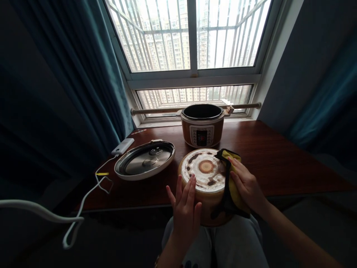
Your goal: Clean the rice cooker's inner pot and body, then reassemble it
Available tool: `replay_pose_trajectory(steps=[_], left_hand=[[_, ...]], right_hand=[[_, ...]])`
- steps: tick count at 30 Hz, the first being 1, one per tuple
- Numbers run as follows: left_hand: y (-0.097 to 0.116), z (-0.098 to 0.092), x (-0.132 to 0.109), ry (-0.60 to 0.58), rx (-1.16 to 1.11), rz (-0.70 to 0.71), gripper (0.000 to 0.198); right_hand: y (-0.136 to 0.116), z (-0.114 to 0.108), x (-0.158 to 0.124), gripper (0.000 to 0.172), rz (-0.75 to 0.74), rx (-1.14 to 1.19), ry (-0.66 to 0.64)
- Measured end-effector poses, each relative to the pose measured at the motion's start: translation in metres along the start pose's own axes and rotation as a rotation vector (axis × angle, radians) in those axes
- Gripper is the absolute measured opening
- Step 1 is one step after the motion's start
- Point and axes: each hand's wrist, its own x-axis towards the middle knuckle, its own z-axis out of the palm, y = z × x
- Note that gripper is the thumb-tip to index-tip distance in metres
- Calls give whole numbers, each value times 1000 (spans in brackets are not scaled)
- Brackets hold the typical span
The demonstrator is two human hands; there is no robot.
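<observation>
Head view: pot (208, 184) base upward.

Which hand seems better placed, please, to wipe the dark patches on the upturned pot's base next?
Probably the right hand: it holds the yellow cloth against the upturned pot. The left hand holds no cloth; its fingers lie at the pot's near-left edge, so it seems better suited to steadying.
</observation>
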Motion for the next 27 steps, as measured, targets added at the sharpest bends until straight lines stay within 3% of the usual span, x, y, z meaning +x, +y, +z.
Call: replay_pose_trajectory(steps=[5,9,12,18,23,27], left_hand=[[0,1,0,17,-8,-7,52],[-1,3,-1,16,-19,-5,52],[-1,4,-1,33,-22,-28,52],[0,1,1,18,-5,-14,52],[0,1,2,36,-8,-10,51],[0,1,3,56,-16,-5,50]], right_hand=[[-39,3,1,39,-138,-376,-121],[-71,20,-8,39,-333,-481,-158],[-84,35,-16,41,-413,-513,-108],[-77,30,-22,39,-415,-406,-75],[-56,11,-11,36,-258,-321,-81],[-32,-3,16,37,-123,-289,-196]])
